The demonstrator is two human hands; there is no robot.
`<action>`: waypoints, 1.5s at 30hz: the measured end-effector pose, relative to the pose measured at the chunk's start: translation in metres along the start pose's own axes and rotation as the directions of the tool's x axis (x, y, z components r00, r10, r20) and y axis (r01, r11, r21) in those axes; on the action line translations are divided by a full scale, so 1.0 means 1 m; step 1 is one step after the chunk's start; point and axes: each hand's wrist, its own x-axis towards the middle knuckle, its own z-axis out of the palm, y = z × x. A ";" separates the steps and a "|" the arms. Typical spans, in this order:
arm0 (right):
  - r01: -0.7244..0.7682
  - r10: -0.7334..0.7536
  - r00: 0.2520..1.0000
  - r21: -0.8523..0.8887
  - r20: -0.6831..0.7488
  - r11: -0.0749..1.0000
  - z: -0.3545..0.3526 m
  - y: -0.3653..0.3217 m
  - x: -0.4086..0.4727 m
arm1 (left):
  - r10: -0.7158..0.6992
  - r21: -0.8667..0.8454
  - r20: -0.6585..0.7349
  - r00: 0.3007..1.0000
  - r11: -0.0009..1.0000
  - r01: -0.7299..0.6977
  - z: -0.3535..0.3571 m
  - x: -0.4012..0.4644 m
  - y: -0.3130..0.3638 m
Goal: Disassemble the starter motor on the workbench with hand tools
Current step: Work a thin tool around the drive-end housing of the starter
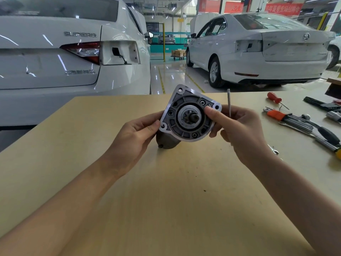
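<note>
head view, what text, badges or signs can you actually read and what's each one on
"SUPERB": chrome lettering on the boot lid of the left white car.
Chrome characters lower on that boot lid: too blurred to read.
Round emblem on the right white car: no legible words.
Red banners on the back wall: light characters, too blurred to read.
Starter motor and the tools: no readable marking.
</note>
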 end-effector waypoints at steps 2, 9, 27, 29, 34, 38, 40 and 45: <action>-0.002 0.002 1.000 -0.001 -0.002 1.000 0.001 0.000 0.000 | -0.007 -0.011 -0.006 1.000 1.000 0.007 0.000 0.000 -0.001; -0.008 0.008 1.000 0.011 -0.007 1.000 0.002 0.000 -0.001 | -0.052 -0.132 0.006 0.999 0.990 0.052 0.003 0.000 0.001; -0.005 0.005 1.000 -0.012 0.023 1.000 0.000 0.001 -0.003 | 0.129 0.131 -0.021 0.991 0.983 -0.125 0.023 0.012 0.010; -0.001 0.001 0.999 -0.011 0.033 1.000 0.001 0.002 -0.004 | 0.134 0.116 -0.038 0.990 0.985 -0.129 0.023 0.012 0.009; -0.066 0.067 0.997 -0.035 0.049 0.997 -0.002 0.000 -0.005 | 0.100 0.056 -0.060 0.993 0.994 -0.096 0.021 0.012 0.006; -0.107 0.108 0.993 -0.023 0.040 0.994 -0.002 0.002 -0.004 | 0.039 -0.044 -0.006 0.999 0.998 -0.039 0.014 0.011 0.008; -0.123 0.123 0.992 0.008 0.016 0.992 -0.001 0.002 -0.003 | -0.017 -0.149 -0.028 0.999 0.989 0.013 0.007 0.011 0.008; -0.191 0.193 0.980 0.050 -0.039 0.980 -0.005 0.005 0.006 | -0.085 -0.242 -0.135 0.987 0.969 0.051 0.000 0.009 -0.001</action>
